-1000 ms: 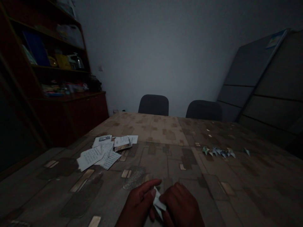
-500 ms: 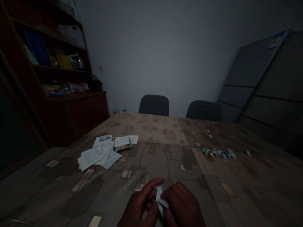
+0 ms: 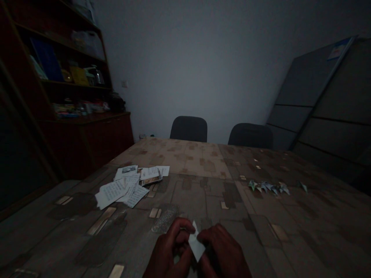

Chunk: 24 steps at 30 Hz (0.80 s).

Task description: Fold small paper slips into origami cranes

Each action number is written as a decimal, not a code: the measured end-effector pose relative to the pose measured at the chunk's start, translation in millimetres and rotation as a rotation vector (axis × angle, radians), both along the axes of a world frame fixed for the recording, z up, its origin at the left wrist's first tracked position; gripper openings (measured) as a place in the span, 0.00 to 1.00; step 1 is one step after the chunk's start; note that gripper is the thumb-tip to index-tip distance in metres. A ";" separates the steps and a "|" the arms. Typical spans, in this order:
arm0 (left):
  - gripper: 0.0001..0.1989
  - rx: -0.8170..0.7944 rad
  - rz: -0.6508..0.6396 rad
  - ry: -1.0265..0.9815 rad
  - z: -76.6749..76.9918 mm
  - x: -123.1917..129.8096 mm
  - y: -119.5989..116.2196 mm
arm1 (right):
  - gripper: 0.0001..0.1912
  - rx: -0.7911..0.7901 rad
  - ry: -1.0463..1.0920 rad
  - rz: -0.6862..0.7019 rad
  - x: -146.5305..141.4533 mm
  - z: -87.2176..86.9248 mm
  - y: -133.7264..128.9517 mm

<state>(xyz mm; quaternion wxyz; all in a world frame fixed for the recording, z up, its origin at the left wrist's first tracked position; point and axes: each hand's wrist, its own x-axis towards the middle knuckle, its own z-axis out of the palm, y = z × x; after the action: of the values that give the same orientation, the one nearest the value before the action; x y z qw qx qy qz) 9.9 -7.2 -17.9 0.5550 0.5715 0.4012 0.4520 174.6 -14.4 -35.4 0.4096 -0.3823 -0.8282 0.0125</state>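
Note:
A small folded piece of white paper (image 3: 196, 246) is held between my two hands at the bottom centre, over the patterned tablecloth (image 3: 208, 193). My left hand (image 3: 174, 249) pinches its left side, with the curled index finger at the upper part and the thumb lower down. On the right edge, the bent fingers of my right hand (image 3: 222, 250) grip the paper. One pointed tip of the paper sticks up between the fingertips.
Loose printed sheets (image 3: 113, 192) and cards lie on the table at the left. Several small folded paper pieces (image 3: 268, 187) form a row at the right, with one more (image 3: 303, 187) apart. Two chairs (image 3: 188, 128) stand behind the table, a shelf unit (image 3: 84, 119) at the left.
The folded paper has turned between my fingers and now shows a broader flat face. My left index finger has curled in onto it, and my right fingers have shifted slightly.

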 end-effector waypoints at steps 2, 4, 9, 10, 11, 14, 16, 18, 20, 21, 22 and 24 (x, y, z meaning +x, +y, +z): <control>0.05 0.015 0.008 0.012 0.6 0.2 -0.6 | 0.13 -0.001 -0.001 0.009 0.7 -0.7 0.6; 0.04 0.028 0.025 0.027 0.2 0.5 -0.8 | 0.12 0.010 -0.028 0.018 1.6 -1.2 1.2; 0.07 -0.003 0.048 0.026 -0.9 1.7 -1.1 | 0.11 0.018 -0.092 0.018 2.8 -1.1 2.6; 0.07 -0.002 0.044 0.022 -1.4 1.6 -1.0 | 0.11 0.021 -0.084 0.016 2.5 -1.1 2.8; 0.07 0.004 0.041 0.021 -2.1 1.3 -0.8 | 0.11 0.025 -0.070 0.016 1.9 -1.1 3.0; 0.04 0.024 0.036 0.035 -5.3 -0.5 0.3 | 0.11 0.014 0.001 0.032 0.0 -0.6 2.6; 0.01 0.015 0.036 0.042 -7.3 -1.6 1.2 | 0.11 -0.011 0.052 0.039 -0.8 0.5 1.3; 0.02 -0.004 0.048 0.034 -7.8 -2.1 2.1 | 0.10 -0.064 0.096 0.038 -0.8 2.3 -0.8; 0.03 -0.042 0.062 0.003 -6.9 -1.7 2.7 | 0.08 -0.157 0.161 0.029 -0.3 4.3 -2.8; 0.04 -0.071 0.068 -0.019 -6.1 -1.4 3.1 | 0.07 -0.215 0.206 0.020 0.0 5.0 -3.5; 0.05 -0.098 0.072 -0.043 -5.4 -0.9 3.5 | 0.07 -0.278 0.257 0.006 0.3 5.5 -3.8; 0.08 -0.143 0.070 -0.094 -4.5 -0.3 4.7 | 0.10 -0.412 0.357 -0.021 0.8 5.5 -3.3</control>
<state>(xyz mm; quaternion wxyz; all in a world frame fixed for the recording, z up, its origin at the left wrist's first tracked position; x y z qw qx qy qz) 9.6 -2.6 -22.4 0.5965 0.4943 0.4258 0.4676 175.4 -17.8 -29.9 0.4628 -0.4579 -0.7188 0.2439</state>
